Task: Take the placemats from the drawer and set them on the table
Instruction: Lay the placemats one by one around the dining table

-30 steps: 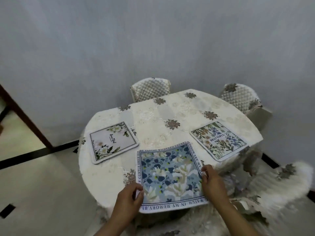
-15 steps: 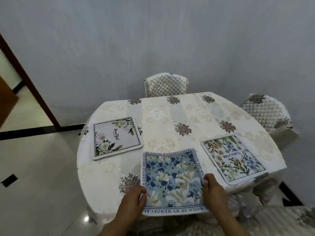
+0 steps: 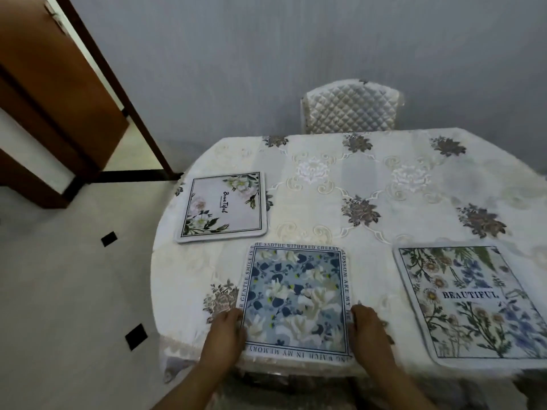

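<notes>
A blue floral placemat (image 3: 296, 297) with a lettered border lies flat at the near edge of the round table (image 3: 355, 179). My left hand (image 3: 225, 335) holds its left edge near the front corner. On the opposite side my right hand (image 3: 370, 332) holds the right edge. A white placemat with pale flowers (image 3: 225, 207) lies to the far left. To the right sits a third placemat printed "BEAUTIFUL" (image 3: 467, 300), close to the table's edge. The drawer is not in view.
The table wears a cream cloth with brown flower motifs. A quilted chair (image 3: 352, 106) stands at the far side against the grey wall. A brown wooden door (image 3: 44, 93) and its frame stand at the left, beside pale floor tiles.
The view has swung left and closer to the table. The blue placemat has settled flat and square to the near edge, with both hands still at its sides.
</notes>
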